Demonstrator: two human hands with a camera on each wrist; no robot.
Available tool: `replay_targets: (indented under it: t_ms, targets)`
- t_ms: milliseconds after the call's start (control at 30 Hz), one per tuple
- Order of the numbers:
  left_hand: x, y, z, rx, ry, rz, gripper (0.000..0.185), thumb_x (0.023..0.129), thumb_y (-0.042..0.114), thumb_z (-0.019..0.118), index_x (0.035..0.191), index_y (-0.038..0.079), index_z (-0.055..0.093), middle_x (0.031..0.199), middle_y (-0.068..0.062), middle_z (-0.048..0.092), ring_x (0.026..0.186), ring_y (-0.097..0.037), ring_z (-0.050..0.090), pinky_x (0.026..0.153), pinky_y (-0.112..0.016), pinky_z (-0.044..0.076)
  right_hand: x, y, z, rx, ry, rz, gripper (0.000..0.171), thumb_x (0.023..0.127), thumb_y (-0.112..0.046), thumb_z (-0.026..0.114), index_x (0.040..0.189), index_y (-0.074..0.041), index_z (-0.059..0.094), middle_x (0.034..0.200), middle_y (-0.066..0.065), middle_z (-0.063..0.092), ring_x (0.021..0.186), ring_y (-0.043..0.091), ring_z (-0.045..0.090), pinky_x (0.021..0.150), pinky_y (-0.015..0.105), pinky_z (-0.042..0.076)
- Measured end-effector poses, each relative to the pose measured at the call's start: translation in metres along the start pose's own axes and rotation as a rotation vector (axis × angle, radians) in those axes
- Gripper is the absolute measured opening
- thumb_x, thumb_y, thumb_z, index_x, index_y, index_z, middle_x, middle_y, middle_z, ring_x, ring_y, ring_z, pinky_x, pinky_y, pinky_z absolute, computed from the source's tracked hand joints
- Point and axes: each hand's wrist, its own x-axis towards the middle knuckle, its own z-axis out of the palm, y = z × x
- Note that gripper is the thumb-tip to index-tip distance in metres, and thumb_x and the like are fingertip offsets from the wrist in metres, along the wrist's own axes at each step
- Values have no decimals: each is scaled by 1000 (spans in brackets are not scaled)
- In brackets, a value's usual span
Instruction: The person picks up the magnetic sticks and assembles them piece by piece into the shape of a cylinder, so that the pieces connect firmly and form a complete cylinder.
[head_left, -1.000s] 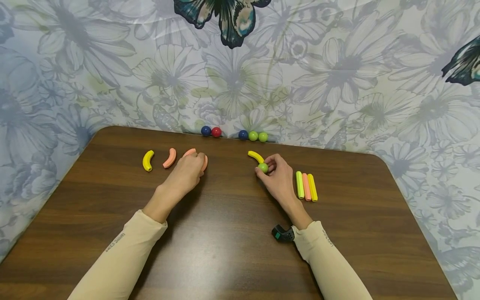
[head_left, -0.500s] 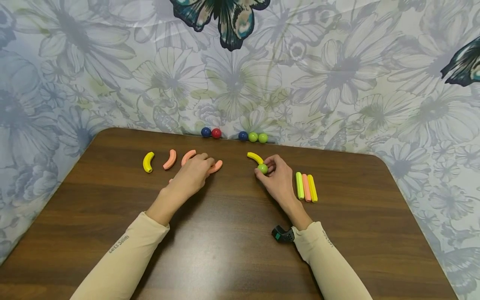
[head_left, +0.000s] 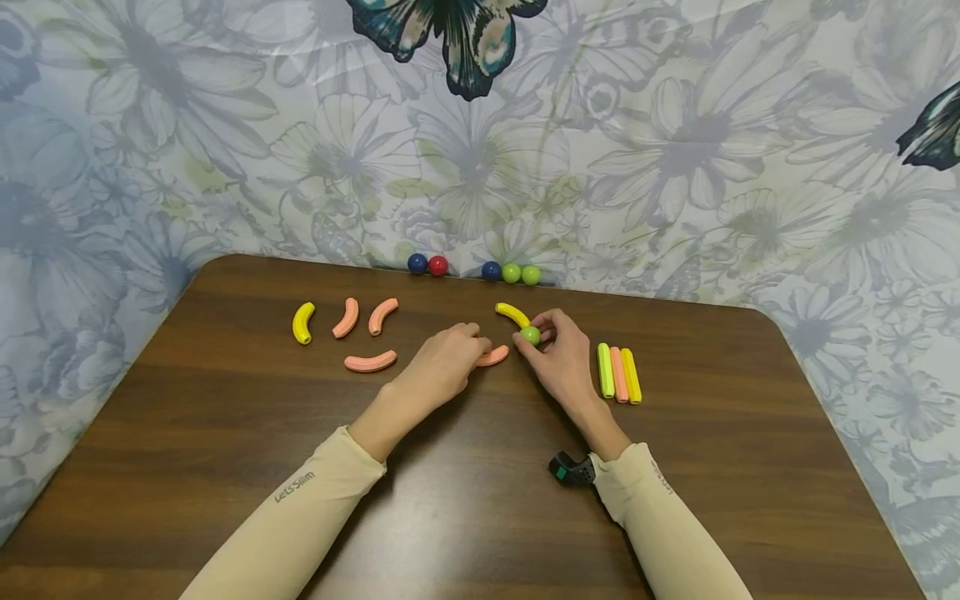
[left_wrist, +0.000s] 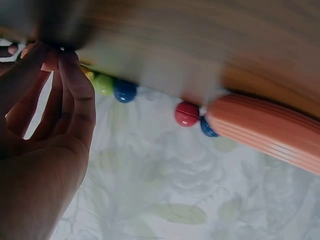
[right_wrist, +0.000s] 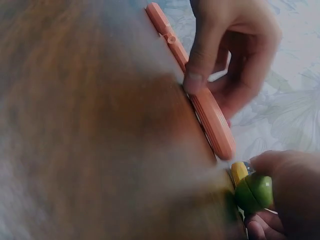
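Observation:
My left hand (head_left: 442,362) pinches a curved, ridged salmon-pink piece (head_left: 492,357) between thumb and fingers, low over the table. In the right wrist view that pink piece (right_wrist: 212,122) points toward a green ball (right_wrist: 253,192). My right hand (head_left: 558,350) holds the green ball (head_left: 530,335) between thumb and fingertips, right at the end of a curved yellow piece (head_left: 512,314). Left of my left hand lie more curved pink pieces: one in front (head_left: 371,362) and two behind, a nearer-middle piece (head_left: 383,317) and a further-left piece (head_left: 346,318).
A curved yellow piece (head_left: 303,323) lies at the far left. Straight green (head_left: 605,370), pink (head_left: 619,375) and yellow (head_left: 632,377) sticks lie side by side right of my right hand. Blue (head_left: 417,263), red (head_left: 438,265) and green balls (head_left: 511,273) line the table's back edge.
My left hand has moved right, carrying one curved pink piece away from the others toward the green ball. My right hand has stayed in place with the ball.

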Motion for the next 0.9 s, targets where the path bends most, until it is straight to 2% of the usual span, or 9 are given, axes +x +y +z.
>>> replay_targets:
  t_ms: [167,433,700,900]
  targets:
    - [7,11,4,-18,9,38,25,90,-11,75,108,6,78,101,-10,67,91,-27,65,75,-41,59,0,-1,0,23,21,10,29,98,-36,76,107,-9,68,95,6,69,85,19,66,71,27,55]
    - [12,16,7,-48,72,99,12,97,-3,70,104,2,78,96,-12,67,85,-28,66,74,-38,58,1,0,1,51,27,6,24,99,-29,76,106,-7,69,93,9,70,83,20,67,68,22,52]
    - [12,18,11,-71,124,115,6,94,-5,73,92,1,73,89,-11,64,76,-26,65,70,-36,56,0,1,0,55,36,17,25,98,-29,76,107,-7,69,94,10,71,84,22,68,69,26,54]
    - [11,18,12,-94,134,112,8,92,-1,78,91,3,71,87,-10,64,76,-25,64,70,-36,57,0,0,0,55,42,27,25,98,-28,76,107,-6,69,95,11,71,86,23,68,71,28,55]
